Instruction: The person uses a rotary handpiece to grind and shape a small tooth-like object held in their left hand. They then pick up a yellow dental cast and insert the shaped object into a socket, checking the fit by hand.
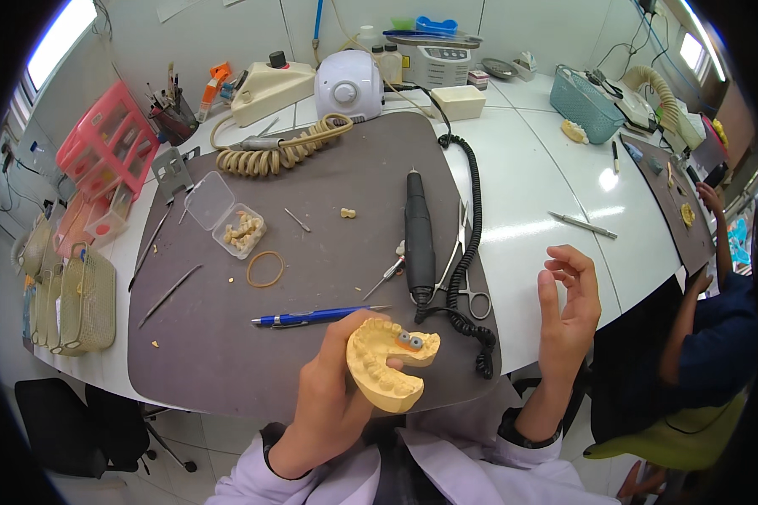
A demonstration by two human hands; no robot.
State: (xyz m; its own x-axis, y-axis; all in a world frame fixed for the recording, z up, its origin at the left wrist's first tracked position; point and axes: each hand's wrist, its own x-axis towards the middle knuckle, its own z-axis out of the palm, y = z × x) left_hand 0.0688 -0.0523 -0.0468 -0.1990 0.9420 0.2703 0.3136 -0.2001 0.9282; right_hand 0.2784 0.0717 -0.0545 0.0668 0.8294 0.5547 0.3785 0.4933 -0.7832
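My left hand [330, 389] grips a yellow plaster dental model [383, 368] above the front edge of the brown mat. Two small grey crown-like pieces [409, 340] sit on the right side of its arch. Off to the right, my right hand [570, 299] is raised with its fingers apart and slightly curled, and nothing shows in it. Just beyond the model a blue mechanical pencil [316, 316] lies on the mat. Between my hands rest a black dental handpiece [419, 236] with a coiled cord [473, 219] and metal scissor-handled forceps [478, 305].
The brown mat [312, 210] holds an open clear box [241, 234] of tooth-coloured pieces, a rubber band [265, 268] and a small tooth-coloured piece [348, 213]. A metal tool [583, 225] lies on the white table at right. At far right sits another person [712, 324].
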